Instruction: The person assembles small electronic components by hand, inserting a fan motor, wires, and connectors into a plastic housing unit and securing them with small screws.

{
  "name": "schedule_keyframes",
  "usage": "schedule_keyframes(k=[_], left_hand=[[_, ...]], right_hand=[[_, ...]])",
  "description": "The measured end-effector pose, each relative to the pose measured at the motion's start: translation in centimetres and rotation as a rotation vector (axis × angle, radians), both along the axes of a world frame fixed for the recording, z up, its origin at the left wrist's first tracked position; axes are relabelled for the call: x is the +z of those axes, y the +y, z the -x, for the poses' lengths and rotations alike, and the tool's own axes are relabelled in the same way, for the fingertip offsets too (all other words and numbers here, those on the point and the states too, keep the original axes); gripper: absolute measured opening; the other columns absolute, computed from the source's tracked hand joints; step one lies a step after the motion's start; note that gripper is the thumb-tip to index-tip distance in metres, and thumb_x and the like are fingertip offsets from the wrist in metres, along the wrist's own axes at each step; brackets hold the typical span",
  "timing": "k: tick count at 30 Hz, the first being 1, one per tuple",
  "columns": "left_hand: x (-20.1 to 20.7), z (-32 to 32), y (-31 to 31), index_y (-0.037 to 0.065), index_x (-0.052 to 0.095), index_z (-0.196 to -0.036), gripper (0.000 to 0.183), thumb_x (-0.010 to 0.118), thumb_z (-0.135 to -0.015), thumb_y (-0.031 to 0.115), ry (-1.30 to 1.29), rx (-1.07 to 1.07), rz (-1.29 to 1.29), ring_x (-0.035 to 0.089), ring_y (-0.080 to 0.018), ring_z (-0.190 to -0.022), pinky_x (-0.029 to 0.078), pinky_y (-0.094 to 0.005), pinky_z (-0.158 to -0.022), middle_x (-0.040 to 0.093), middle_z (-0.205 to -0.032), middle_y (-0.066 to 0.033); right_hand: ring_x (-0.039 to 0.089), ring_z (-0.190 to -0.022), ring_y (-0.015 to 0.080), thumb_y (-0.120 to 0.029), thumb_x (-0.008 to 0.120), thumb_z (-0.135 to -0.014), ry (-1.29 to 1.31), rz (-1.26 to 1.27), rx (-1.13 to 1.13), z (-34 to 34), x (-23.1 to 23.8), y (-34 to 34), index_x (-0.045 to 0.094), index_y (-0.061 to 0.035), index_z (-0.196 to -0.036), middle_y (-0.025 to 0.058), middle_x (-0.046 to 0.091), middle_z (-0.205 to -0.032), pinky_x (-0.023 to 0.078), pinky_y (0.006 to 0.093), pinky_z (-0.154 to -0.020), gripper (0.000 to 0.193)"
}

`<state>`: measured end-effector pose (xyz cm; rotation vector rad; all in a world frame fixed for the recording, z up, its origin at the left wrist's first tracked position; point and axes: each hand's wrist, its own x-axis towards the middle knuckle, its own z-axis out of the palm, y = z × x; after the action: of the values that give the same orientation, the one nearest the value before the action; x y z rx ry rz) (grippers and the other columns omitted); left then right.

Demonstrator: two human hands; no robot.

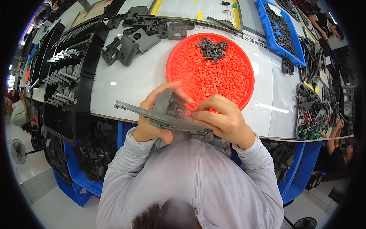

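My left hand (143,129) grips a dark grey plastic housing (164,106) with a long flat bar, its fingers behind and thumb below. The part is held tilted above the table's near edge. At its right side, my right hand (228,121) is closed in a pinch. A small red plastic cap (188,113) shows at those fingertips, against the housing; the exact contact is partly hidden. Just beyond my hands is a round red tray (251,76) full of loose red caps (206,82), with a small heap of dark grey clips (213,49) on top.
More grey housings (140,40) lie at the back left. A black rack (85,72) with rows of parts stands left. A blue bin (299,59) of dark parts is at the back right, wired assemblies (316,114) at the far right. Blue crates (82,191) sit below the table edge.
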<state>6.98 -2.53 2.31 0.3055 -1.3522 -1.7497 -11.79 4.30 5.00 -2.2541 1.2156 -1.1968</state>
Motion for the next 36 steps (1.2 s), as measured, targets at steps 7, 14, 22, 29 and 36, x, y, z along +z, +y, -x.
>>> schedule_keyframes(k=[7,14,22,29,36], left_hand=[[-0.3,0.6,0.0,-0.002,0.040,-0.128,0.108,0.084,-0.044,0.048,-0.046,-0.021,0.071,0.057,-0.0188,-0.098,0.048,-0.0297,-0.080,0.055,-0.109,-0.0096],[-1.3,0.5,-0.5,-0.001,0.042,-0.126,0.105,0.083,-0.044,0.051,-0.137,0.002,0.199,0.055,-0.0152,-0.096,0.046,-0.0269,-0.078,0.054,-0.115,-0.0091],[-0.6,1.1,-0.6,-0.001,0.044,-0.123,0.100,0.083,-0.046,0.051,-0.047,0.063,0.154,0.054,-0.0182,-0.099,0.047,-0.0283,-0.078,0.055,-0.113,-0.0106],[1.0,1.7,0.7,-0.001,0.039,-0.125,0.103,0.079,-0.049,0.056,-0.011,0.122,-0.141,0.056,-0.0248,-0.102,0.050,-0.0331,-0.083,0.054,-0.109,-0.0106],[1.0,0.9,0.9,0.000,0.036,-0.124,0.100,0.076,-0.053,0.058,0.039,0.147,-0.321,0.059,-0.0308,-0.100,0.054,-0.0386,-0.080,0.052,-0.104,-0.0113]], right_hand=[[0.052,-0.075,0.0238,-0.002,0.063,-0.064,0.137,-0.109,0.033,-0.1,1.3,0.0,0.060,-0.0031,-0.087,0.0086,0.052,-0.083,0.046,0.0342,-0.062,0.023],[0.053,-0.074,0.0254,-0.001,0.063,-0.061,0.114,-0.094,0.030,-0.2,0.9,-0.5,0.060,-0.0026,-0.085,0.0097,0.052,-0.081,0.046,0.0344,-0.062,0.024],[0.057,-0.070,0.0225,-0.011,0.070,-0.069,-0.081,-0.024,-0.013,-0.6,-1.1,-1.1,0.065,-0.0050,-0.081,0.0066,0.056,-0.081,0.047,0.0339,-0.058,0.015],[0.057,-0.070,0.0211,-0.012,0.071,-0.070,-0.155,0.004,-0.054,-1.0,-1.4,-1.1,0.065,-0.0055,-0.083,0.0058,0.056,-0.081,0.047,0.0321,-0.058,0.016],[0.057,-0.079,0.0169,-0.003,0.073,-0.070,-0.423,-0.196,0.042,-1.5,-3.0,-0.3,0.057,-0.0017,-0.103,0.0068,0.056,-0.089,0.047,0.0289,-0.072,0.037]])
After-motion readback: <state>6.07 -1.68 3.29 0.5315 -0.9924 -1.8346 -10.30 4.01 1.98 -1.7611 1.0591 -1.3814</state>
